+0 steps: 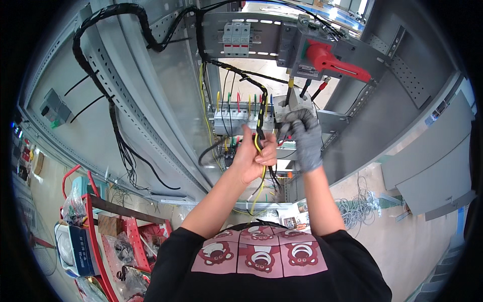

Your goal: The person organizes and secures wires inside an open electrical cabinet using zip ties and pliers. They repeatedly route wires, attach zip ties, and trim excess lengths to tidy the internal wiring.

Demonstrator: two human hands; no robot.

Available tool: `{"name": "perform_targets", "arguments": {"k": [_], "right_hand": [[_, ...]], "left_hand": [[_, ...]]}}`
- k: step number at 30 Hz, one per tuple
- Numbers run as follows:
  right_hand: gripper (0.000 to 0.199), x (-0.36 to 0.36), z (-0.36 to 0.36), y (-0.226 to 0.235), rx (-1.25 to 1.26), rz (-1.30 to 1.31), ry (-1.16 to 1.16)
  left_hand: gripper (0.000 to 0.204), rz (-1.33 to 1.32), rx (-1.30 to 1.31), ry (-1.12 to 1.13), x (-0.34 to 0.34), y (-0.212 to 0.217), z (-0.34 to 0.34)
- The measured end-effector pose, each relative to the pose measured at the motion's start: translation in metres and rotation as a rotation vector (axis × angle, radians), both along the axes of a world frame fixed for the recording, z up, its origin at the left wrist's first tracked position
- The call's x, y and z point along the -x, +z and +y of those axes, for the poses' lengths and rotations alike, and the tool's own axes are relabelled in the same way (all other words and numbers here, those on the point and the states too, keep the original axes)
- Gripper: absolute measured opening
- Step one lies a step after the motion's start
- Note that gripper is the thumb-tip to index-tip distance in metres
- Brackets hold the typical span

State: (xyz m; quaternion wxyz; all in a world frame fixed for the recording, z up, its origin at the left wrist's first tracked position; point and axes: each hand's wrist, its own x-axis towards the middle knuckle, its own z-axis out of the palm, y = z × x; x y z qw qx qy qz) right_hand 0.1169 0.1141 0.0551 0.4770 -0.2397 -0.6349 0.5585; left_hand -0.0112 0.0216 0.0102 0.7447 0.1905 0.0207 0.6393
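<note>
My bare left hand [250, 157] is closed around a black-wrapped wire bundle [263, 100] with a yellow-green wire in it. Loose wire ends hang below that hand. My right hand [305, 137], in a grey glove, is raised beside the bundle, its fingers curled in; what they hold, if anything, is hidden. Just above the glove are a light grey block [280, 103] and a thick cable with a yellow sleeve [290, 89]. Left of the bundle, a row of breakers [229, 122] has coloured wires entering from above.
Around me stands an open metal cabinet frame [166, 108]. A switch with a red handle [338, 63] sits above my right hand, and white fuse holders [236, 38] are at upper left. A red cart [93, 241] and tangled grey wire [358, 206] are on the floor.
</note>
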Motion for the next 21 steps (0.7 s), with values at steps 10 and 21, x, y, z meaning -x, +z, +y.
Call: {"name": "perform_targets", "arguments": {"k": [10, 21], "right_hand": [[0.021, 0.033, -0.021, -0.136, -0.122, -0.572, 0.767], [0.012, -0.054, -0.018, 0.057, -0.783, -0.067, -0.652]], "left_hand": [[0.064, 0.044, 0.013, -0.171, -0.010, 0.023, -0.003], [0.066, 1.383, 0.244, 1.079, -0.004, -0.010, -0.007]]}}
